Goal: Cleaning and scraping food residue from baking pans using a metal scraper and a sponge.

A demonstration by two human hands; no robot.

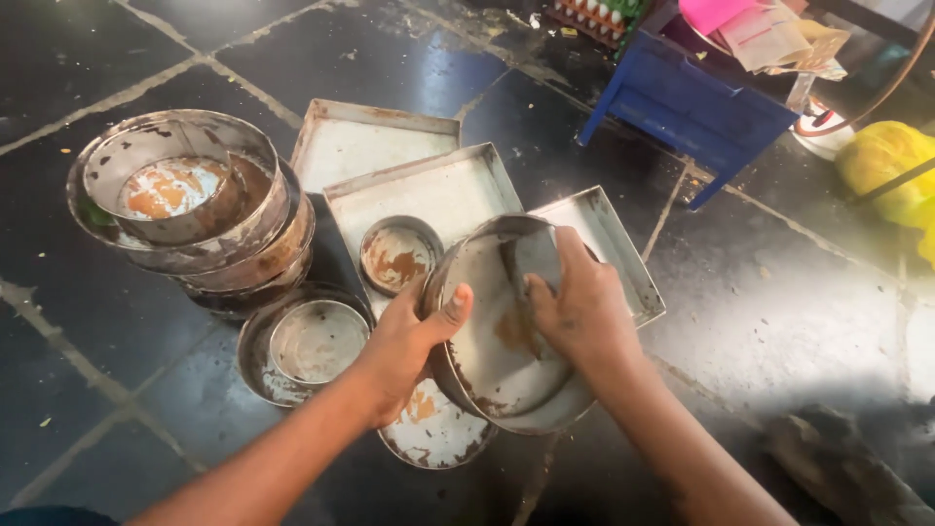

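Note:
My left hand (407, 343) grips the near-left rim of a round metal baking tin (492, 341), holding it tilted toward me above the floor. My right hand (577, 304) presses a flat metal scraper (538, 257) against the tin's inner base, where brown residue sticks. Under the tin lies a round metal base disc (431, 432) with rusty brown patches.
A stack of round tins (190, 200) stands at left. A round tin (310, 343) with a smaller one inside sits near my left wrist. Square trays (429, 190) hold a small round tin (397, 255). A blue rack (693, 102) and a yellow bag (891, 166) are at the back right.

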